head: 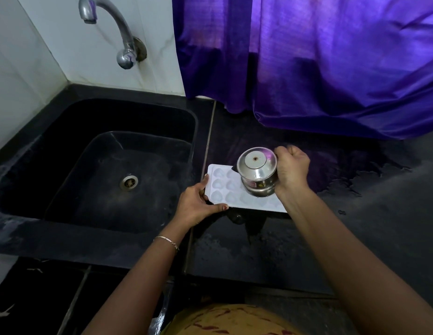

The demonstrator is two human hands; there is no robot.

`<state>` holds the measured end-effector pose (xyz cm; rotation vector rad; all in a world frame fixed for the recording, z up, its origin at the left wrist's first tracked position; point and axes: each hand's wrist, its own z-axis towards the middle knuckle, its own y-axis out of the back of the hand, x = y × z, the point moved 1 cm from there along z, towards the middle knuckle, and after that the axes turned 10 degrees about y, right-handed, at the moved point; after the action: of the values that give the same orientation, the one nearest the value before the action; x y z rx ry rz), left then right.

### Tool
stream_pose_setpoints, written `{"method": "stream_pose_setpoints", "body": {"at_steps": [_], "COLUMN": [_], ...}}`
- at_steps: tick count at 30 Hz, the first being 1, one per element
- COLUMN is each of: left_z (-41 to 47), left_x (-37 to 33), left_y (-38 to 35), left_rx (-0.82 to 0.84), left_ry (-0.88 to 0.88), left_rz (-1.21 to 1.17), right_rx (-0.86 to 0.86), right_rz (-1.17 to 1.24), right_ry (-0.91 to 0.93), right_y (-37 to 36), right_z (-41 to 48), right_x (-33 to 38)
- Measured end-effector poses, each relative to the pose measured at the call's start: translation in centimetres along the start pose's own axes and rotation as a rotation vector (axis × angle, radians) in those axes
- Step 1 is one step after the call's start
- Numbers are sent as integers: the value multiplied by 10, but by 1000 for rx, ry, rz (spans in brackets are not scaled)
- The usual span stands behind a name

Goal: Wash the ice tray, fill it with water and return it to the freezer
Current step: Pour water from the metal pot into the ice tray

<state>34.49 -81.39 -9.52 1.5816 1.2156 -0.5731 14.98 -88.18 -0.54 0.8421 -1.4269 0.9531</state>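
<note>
A white ice tray (221,183) with heart-shaped cells lies flat on the black counter, just right of the sink. My left hand (198,205) grips its near left corner. My right hand (291,169) holds a small steel pot (256,174) by its side, tipped far over above the tray's middle so that its base faces me. The pot hides part of the tray; I cannot tell whether water is coming out.
A black stone sink (109,165) with a metal drain (129,182) sits to the left, under a steel wall tap (109,25). A purple curtain (331,68) hangs over the counter's back right. The wet black counter (355,226) stretches right.
</note>
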Motion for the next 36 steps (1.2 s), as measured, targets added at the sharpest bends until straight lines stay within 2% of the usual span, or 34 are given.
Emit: {"method": "stream_pose_setpoints", "body": {"at_steps": [4, 8, 14, 36], "left_z": [-1, -3, -6, 0], "left_x": [-1, -3, -7, -5], "left_y": [0, 2, 5, 3], "left_rx": [-4, 1, 7, 34], "left_ry": [0, 5, 21, 53], "left_rz": [2, 9, 35, -37], "right_rx": [-103, -215, -431, -546], "right_rz": [156, 229, 497, 454], "right_ry": [-113, -133, -166, -161], "right_y": [15, 34, 68, 99], "right_z": [14, 30, 64, 136], "right_x": [3, 12, 8, -49]}}
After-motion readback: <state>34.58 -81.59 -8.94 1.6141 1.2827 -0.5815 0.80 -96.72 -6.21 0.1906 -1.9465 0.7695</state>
